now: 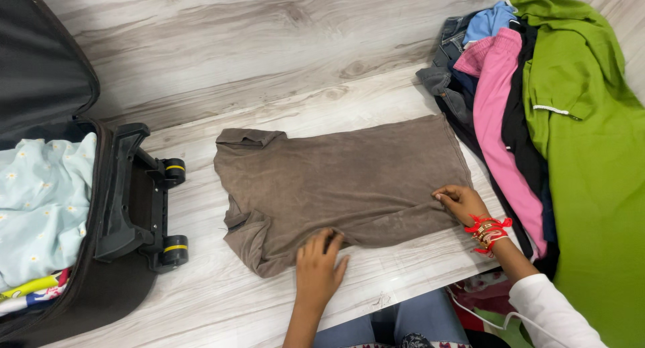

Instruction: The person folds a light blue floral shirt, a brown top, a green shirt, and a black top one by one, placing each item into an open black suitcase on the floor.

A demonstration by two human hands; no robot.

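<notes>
A soft, limp brown velour t-shirt [342,180] lies flat on the pale wood-grain floor [269,52] beside an open black suitcase [127,207]. The left hand [318,271] presses its near edge, fingers flat; the right hand [460,201] seemingly pinches the hem corner. Light, floppy cloth, best taken by edges.

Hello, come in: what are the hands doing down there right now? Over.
Left hand flat on brown T-shirt's near edge. Right hand pinching its hem corner. Shirt spread on wooden floor. Clothes pile right, open suitcase left, both apart from it.

white sleeve [552,312], red wrist bangles [488,231]
</notes>
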